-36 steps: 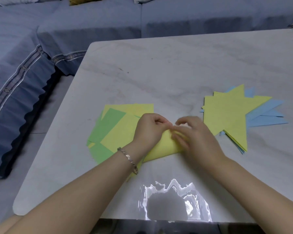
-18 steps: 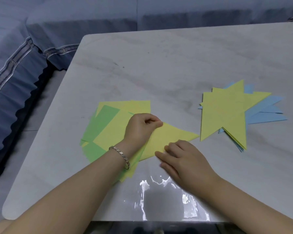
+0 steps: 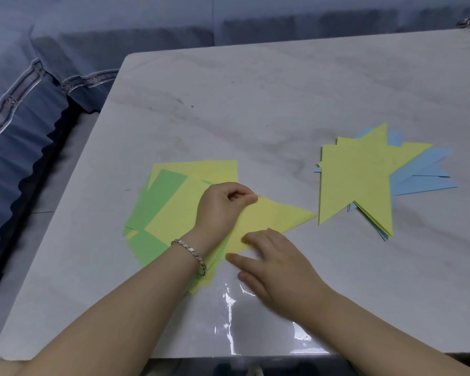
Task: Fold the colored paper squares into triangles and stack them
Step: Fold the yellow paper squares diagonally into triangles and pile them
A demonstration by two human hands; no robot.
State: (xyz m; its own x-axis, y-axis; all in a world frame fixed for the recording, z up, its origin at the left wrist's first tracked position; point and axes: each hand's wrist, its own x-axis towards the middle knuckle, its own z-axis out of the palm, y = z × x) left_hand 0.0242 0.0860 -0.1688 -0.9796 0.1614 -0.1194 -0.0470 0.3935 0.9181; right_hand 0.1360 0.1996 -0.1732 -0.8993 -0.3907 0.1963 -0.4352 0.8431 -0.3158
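A yellow paper folded into a triangle lies on the marble table, its tip pointing right. My left hand, fingers curled, pinches its upper left edge. My right hand lies with straight fingers on the triangle's lower fold, pressing it flat. Under and left of the triangle sits a loose pile of yellow and green paper squares. At the right lies a fanned stack of folded triangles, yellow on top of blue.
A blue sofa runs along the table's left and far sides. The table's rounded left corner is close to me. Glare from a lamp marks the near edge.
My right hand has slid from the triangle's upper tip down along the fold to its lower left end. The left hand has kept its pinch. The view has shifted slightly.
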